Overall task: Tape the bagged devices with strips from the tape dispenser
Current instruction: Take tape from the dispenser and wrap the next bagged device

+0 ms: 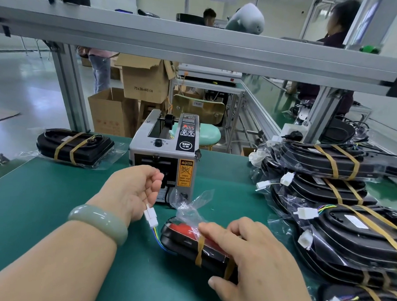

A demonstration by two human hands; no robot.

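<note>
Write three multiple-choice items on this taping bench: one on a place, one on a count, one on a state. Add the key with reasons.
1. Where does the silver box-shaped tape dispenser stand?
A. on the green bench mat, beyond the black-and-red bagged device nearest the person
B. on the grey upper shelf
C. on the floor

2. How many tan tape strips cross the lone black bagged device at far left?
A. one
B. two
C. five

3. What is the right-hand grip doing?
A. turning the dispenser's knob
B. hanging empty off the bench
C. holding the black-and-red bagged device

Key: 1 A, the dispenser sits on the mat behind that device. 2 B, two side-by-side bands wrap it. 3 C, the fingers lie over its top and the thumb curls at its near edge.
</note>
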